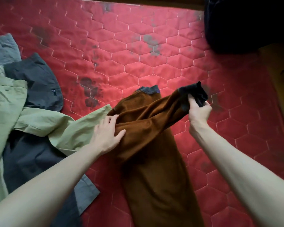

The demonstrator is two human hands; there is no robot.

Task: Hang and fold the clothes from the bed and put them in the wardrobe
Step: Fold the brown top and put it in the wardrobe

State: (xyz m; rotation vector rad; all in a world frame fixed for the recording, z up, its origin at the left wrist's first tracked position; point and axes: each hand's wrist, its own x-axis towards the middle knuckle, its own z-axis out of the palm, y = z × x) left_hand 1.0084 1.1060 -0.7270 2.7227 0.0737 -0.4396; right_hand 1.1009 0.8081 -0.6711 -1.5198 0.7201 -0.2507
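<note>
between the hands, brown garment: left hand flat on it, right hand gripping its cuff

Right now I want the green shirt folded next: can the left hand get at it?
Probably yes: the left hand rests on the brown garment, right beside the green shirt, with nothing between them.

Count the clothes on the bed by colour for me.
Brown: 1, the brown top, its dark cuff pinched by the right hand
Light green: 1
Dark grey: 1
Pale grey: 1
Total: 4 visible
</note>
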